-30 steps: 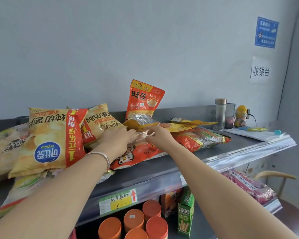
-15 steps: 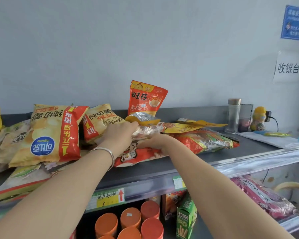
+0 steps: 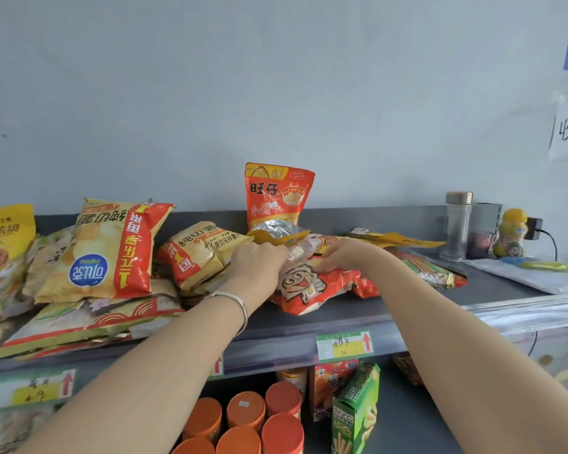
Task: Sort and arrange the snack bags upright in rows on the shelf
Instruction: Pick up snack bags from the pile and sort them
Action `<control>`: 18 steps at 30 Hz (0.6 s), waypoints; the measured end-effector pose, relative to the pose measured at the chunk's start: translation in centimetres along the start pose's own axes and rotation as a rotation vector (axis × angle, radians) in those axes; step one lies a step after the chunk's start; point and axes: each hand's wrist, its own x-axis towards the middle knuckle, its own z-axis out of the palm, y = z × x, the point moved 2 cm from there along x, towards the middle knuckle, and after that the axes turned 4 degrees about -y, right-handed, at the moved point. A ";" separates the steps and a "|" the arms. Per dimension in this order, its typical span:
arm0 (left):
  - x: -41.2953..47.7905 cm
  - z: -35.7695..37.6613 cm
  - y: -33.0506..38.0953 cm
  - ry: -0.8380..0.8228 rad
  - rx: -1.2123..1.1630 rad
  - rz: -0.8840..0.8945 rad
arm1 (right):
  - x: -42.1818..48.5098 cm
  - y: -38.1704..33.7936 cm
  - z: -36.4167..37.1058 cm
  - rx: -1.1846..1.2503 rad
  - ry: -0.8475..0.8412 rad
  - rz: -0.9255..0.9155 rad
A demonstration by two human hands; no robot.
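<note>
Orange-lidded cans [image 3: 243, 417] stand on the lower shelf [image 3: 404, 424], with a green box [image 3: 354, 407] beside them. Above, on the grey top shelf [image 3: 341, 312], the left hand [image 3: 258, 263] grips one end of a clear packet [image 3: 304, 249], fingers curled round it. The right hand [image 3: 345, 255] appears to pinch the other end, its thumb hidden. The packet lies across a flat red cartoon bag [image 3: 312, 286]. Left of the hands, yellow chip bags [image 3: 109, 250] lie heaped. Behind, one red bag [image 3: 277, 194] stands upright against the wall [image 3: 276, 93].
</note>
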 end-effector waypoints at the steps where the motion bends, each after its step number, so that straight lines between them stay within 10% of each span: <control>1: 0.0 -0.3 0.1 0.006 -0.008 -0.013 | 0.0 -0.3 0.0 -0.059 0.017 -0.008; 11: 0.0 -0.2 -5.5 0.020 -0.472 -0.177 | 0.1 -7.9 3.7 0.000 0.161 -0.167; 18: 0.5 2.2 -9.2 -0.067 -0.586 -0.251 | -0.2 -10.5 6.6 0.709 -0.051 0.044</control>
